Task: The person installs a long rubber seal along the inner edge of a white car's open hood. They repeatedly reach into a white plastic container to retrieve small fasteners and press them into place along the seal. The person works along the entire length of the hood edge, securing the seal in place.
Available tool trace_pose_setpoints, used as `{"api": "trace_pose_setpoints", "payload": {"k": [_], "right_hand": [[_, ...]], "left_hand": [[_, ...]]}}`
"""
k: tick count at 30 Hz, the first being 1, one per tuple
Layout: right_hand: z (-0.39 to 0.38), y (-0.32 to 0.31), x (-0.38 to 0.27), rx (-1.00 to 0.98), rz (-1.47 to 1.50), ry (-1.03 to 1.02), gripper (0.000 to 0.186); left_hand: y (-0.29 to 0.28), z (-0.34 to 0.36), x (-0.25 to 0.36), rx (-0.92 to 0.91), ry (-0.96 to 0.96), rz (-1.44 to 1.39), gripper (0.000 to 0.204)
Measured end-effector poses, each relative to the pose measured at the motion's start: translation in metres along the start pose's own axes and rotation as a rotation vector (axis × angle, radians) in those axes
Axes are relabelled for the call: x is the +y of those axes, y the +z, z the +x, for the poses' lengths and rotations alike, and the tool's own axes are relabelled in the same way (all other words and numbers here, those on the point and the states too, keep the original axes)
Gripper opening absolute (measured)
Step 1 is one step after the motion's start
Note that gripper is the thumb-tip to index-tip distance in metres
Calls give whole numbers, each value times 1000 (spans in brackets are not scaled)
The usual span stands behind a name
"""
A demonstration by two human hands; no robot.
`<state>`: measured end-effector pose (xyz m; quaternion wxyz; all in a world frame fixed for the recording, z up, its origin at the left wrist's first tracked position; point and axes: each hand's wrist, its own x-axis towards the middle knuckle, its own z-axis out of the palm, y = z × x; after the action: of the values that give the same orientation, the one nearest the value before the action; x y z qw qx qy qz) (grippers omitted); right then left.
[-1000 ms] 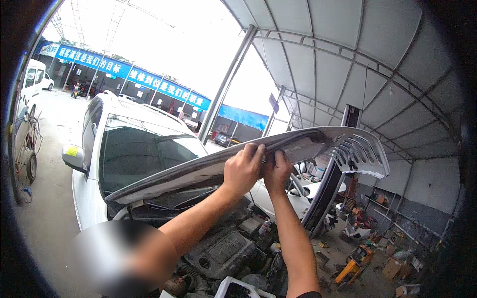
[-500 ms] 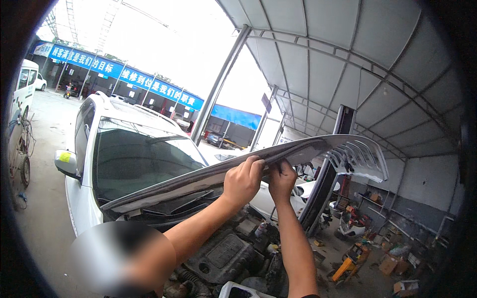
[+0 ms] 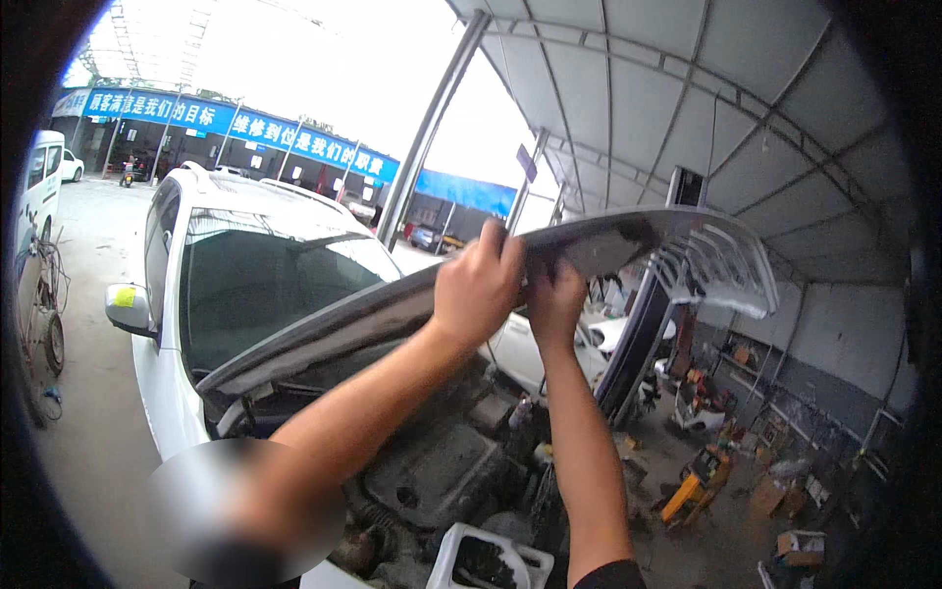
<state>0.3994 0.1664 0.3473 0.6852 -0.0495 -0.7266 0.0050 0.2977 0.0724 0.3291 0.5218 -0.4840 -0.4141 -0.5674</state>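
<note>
A white car's hood [image 3: 579, 250] stands raised and tilted, its underside towards me and a dark strip along its edge. My left hand [image 3: 481, 283] is closed on the edge, its fingers reaching over the top. Just right of it, my right hand [image 3: 556, 299] is closed against the underside. What its fingers hold is in shadow and cannot be made out. Beneath my forearms lies the engine bay with a dark engine cover [image 3: 446, 476]. A white frame-like part [image 3: 453, 550] shows at the bay's front. The windshield [image 3: 285, 285] is behind the hood.
A grey lift post [image 3: 633, 344] rises right of the hood. A yellow-orange tool stand [image 3: 695, 486], cardboard boxes [image 3: 800, 548] and loose parts lie on the floor at right. On the left are the side mirror [image 3: 130, 306] and a wheeled cart [image 3: 44, 344]. Another white car [image 3: 515, 355] stands beyond.
The hood has risen, its right end most, and both my hands have gone up with it. The view has also shifted slightly downward.
</note>
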Motion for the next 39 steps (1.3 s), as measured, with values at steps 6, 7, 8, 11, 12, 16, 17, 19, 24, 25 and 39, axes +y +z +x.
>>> {"api": "trace_pose_setpoints", "payload": {"k": [6,7,8,11,12,16,17,19,24,25,39], "right_hand": [[7,-7,-2,14,-331,62,35],[11,-4,-4,32,-264,54,35],[12,-3,-5,50,-196,49,35],[17,-8,7,69,-181,28,34],[18,-8,7,58,-138,30,34],[15,-5,4,97,-151,-24,35],[14,-3,9,113,-106,-28,33],[14,2,12,141,-24,-57,31],[6,-12,17,18,92,-71,21],[5,-14,19,31,87,-130,20],[21,-43,4,102,-142,-185,14]], "left_hand": [[9,11,4,-152,-10,151,17],[7,12,8,-134,-2,163,13],[5,14,12,-123,35,194,9],[6,23,33,-225,-99,324,7],[4,24,37,-220,-146,327,7],[5,20,37,-190,-187,399,10],[5,20,40,-190,-202,408,10],[6,24,42,-190,-214,424,13],[5,21,42,-174,-275,409,21],[4,23,41,-186,-272,436,22],[-2,28,52,-256,-314,510,37]]}}
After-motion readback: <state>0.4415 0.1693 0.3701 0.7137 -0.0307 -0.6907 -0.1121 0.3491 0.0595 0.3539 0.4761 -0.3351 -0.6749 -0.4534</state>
